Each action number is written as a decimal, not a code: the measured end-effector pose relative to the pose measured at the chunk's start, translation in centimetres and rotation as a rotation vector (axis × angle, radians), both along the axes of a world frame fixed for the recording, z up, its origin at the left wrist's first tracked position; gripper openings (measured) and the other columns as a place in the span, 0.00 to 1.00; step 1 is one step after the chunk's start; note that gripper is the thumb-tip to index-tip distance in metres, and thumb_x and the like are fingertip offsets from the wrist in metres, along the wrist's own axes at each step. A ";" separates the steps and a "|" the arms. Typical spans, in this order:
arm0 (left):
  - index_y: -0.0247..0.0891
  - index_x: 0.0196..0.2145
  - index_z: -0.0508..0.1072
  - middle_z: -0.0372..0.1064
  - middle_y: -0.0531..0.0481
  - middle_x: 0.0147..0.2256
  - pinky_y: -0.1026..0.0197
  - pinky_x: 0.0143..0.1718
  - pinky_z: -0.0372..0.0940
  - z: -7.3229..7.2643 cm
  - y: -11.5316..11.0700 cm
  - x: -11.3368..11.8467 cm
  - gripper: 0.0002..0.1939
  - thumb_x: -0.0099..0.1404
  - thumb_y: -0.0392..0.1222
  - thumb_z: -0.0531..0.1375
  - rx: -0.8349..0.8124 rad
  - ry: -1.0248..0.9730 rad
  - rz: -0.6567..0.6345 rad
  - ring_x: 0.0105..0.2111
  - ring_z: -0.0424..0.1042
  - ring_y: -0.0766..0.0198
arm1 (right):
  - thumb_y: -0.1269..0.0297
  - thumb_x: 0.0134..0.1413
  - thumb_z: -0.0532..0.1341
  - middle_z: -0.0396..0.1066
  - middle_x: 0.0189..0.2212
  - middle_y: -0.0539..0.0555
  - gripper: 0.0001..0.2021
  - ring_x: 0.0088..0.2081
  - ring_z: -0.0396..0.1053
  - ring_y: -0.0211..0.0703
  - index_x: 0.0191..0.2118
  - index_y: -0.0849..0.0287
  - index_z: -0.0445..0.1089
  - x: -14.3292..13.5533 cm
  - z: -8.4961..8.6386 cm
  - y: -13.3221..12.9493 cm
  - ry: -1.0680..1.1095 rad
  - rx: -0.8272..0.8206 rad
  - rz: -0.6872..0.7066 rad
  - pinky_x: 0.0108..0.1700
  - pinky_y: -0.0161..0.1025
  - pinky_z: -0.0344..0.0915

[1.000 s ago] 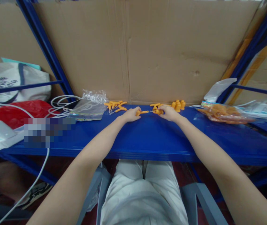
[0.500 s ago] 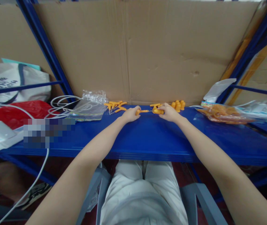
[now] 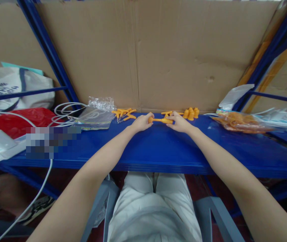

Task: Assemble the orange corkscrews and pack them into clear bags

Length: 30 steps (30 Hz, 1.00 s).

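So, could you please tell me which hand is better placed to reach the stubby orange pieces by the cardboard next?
Probably the right hand: it is nearer the stubby orange pieces, just to its right. The left hand is farther off, beyond the ridged orange part.

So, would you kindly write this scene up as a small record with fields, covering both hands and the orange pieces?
Left hand: fingers around one end of the ridged orange piece
Right hand: fingers on the wider orange piece
Held pieces: in line, no gap visible; how they join is too small to tell
Left of hands: orange pieces with chains
Right of hands: upright orange pieces
Surface: blue table
Backdrop: cardboard
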<state>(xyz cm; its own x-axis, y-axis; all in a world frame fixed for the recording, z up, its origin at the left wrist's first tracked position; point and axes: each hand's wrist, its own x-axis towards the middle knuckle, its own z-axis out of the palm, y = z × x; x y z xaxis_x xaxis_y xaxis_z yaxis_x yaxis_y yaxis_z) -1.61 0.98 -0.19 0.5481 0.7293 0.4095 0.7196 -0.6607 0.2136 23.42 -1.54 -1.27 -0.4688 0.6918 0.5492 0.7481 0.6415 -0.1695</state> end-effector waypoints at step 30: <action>0.38 0.50 0.71 0.76 0.44 0.46 0.56 0.50 0.66 -0.6 1.2 -0.3 0.17 0.62 0.35 0.62 -0.022 0.028 -0.028 0.46 0.74 0.57 | 0.66 0.55 0.62 0.66 0.43 0.60 0.18 0.45 0.68 0.50 0.52 0.58 0.75 -0.2 0.0 -0.1 0.018 0.028 0.005 0.50 0.52 0.67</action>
<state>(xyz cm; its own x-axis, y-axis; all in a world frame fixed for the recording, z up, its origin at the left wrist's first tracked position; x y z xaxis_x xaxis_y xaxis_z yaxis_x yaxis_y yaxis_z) -1.89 2.22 -0.80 0.5798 0.7221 0.3773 0.7066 -0.6762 0.2085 23.25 -1.60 -1.23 -0.4621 0.6734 0.5771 0.7417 0.6501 -0.1648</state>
